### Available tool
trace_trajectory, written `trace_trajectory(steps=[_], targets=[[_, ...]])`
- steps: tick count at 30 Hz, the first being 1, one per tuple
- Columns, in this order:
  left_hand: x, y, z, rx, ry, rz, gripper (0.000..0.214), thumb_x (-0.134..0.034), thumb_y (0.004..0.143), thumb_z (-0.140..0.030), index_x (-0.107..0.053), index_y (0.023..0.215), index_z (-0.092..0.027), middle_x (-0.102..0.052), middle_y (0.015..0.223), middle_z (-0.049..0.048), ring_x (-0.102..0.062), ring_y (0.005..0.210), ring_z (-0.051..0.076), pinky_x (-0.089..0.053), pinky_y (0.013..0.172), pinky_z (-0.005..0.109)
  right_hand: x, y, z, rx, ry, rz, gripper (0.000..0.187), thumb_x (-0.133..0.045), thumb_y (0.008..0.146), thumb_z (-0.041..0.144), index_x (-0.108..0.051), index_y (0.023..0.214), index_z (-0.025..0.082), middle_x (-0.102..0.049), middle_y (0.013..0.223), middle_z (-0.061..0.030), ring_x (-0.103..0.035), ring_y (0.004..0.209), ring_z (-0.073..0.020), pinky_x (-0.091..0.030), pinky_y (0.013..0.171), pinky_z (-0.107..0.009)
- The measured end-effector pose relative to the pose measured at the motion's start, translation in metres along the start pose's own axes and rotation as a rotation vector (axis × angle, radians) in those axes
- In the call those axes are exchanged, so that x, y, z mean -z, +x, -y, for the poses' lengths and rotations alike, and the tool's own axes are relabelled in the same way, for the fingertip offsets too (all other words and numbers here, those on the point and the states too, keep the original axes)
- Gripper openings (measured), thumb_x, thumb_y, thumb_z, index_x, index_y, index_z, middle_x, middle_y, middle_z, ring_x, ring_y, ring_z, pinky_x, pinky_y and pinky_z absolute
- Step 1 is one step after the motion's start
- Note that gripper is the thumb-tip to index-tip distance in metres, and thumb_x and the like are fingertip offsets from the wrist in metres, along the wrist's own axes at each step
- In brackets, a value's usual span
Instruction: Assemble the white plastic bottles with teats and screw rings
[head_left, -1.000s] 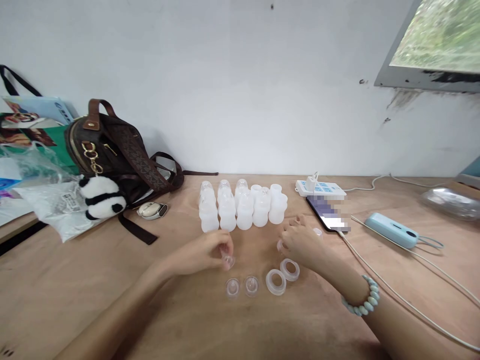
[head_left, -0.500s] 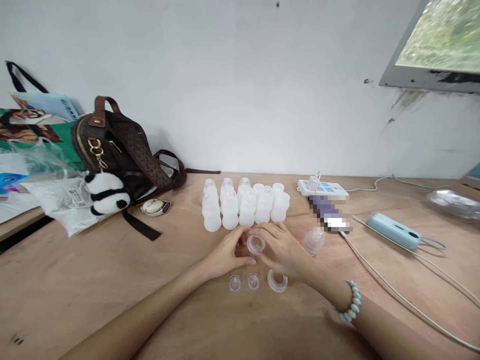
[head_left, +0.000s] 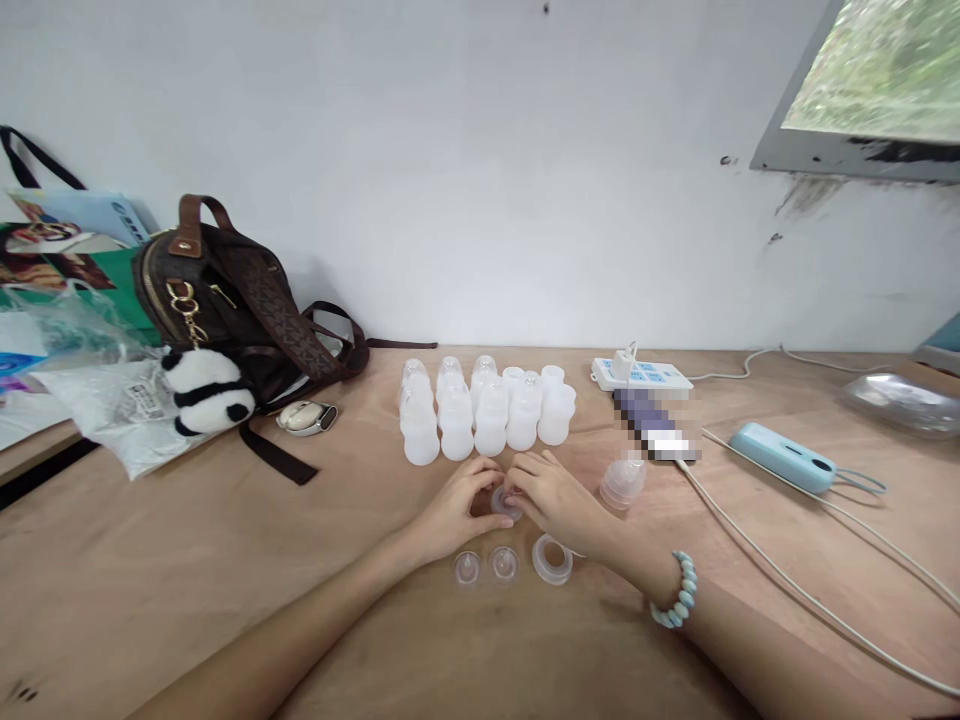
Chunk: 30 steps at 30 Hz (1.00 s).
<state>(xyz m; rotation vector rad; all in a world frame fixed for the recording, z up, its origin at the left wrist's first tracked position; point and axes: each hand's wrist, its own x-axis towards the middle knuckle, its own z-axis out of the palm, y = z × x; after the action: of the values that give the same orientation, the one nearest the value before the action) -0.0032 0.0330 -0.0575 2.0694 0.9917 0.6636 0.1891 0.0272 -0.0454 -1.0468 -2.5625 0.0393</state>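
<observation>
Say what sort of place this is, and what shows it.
Likely an informal workbench in a plain room: handbag and power strip on a table, rows of bottles behind the ring pinched by left hand and right hand.

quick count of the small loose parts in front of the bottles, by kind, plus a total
loose nipples: 2
loose ring: 1
held ring, between left hand and right hand: 1
domed cap: 1
total: 5
</observation>
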Motion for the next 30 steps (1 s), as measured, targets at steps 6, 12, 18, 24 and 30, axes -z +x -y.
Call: trace_trajectory(steps=[6,12,18,24,30], targets=[[-0.002,0.001,-0.001,-0.062,0.049,0.013,0.025,-0.078,0.074,-0.033,-0.066,0.087,-0.016,-0.059,0.114,0.0062,-0.053,0.111,0.021,-0.044,0.1,0.035,-0.01,0.002,-0.003,0.198,-0.141,-0.172,0.018,-0.05,0.095,0.013,-0.057,0.078,0.014,-0.061,0.081,-0.0045,-0.053,0.077,-0.0166,-0.035,0.072,-0.031],[-0.003,0.001,0.002,-0.097,0.135,0.015,0.029,-0.075,0.076,-0.04,-0.065,0.091,-0.017,-0.06,0.111,0.0055,-0.053,0.106,0.02,-0.045,0.094,0.034,0.001,0.003,0.0,0.308,-0.209,-0.363,0.028,-0.042,0.099,0.014,-0.057,0.076,0.013,-0.059,0.075,-0.003,-0.048,0.071,-0.0149,-0.032,0.069,-0.03],[-0.004,0.002,0.004,-0.102,0.166,0.037,0.03,-0.074,0.077,-0.04,-0.066,0.095,-0.018,-0.059,0.11,0.0048,-0.051,0.108,0.02,-0.044,0.097,0.036,0.001,0.003,-0.003,0.269,-0.178,-0.357,0.026,-0.043,0.1,0.017,-0.058,0.079,0.014,-0.06,0.076,-0.0028,-0.049,0.071,-0.0149,-0.034,0.07,-0.03],[-0.003,-0.001,0.001,-0.084,0.199,0.054,0.034,-0.067,0.083,-0.034,-0.064,0.115,-0.026,-0.055,0.118,0.0049,-0.049,0.116,0.021,-0.041,0.106,0.041,0.025,0.003,-0.003,0.154,-0.018,-0.318,0.019,-0.053,0.096,0.023,-0.059,0.08,0.016,-0.062,0.077,-0.001,-0.053,0.068,-0.0126,-0.036,0.068,-0.028],[0.0,-0.004,-0.001,-0.019,0.145,0.065,0.064,-0.071,0.079,-0.042,-0.049,0.137,-0.027,-0.055,0.127,0.0071,-0.047,0.122,0.023,-0.039,0.111,0.046,0.09,0.03,-0.038,-0.151,0.013,-0.672,0.014,-0.05,0.094,0.021,-0.06,0.086,0.017,-0.064,0.078,-0.0031,-0.054,0.071,-0.0141,-0.04,0.07,-0.028]])
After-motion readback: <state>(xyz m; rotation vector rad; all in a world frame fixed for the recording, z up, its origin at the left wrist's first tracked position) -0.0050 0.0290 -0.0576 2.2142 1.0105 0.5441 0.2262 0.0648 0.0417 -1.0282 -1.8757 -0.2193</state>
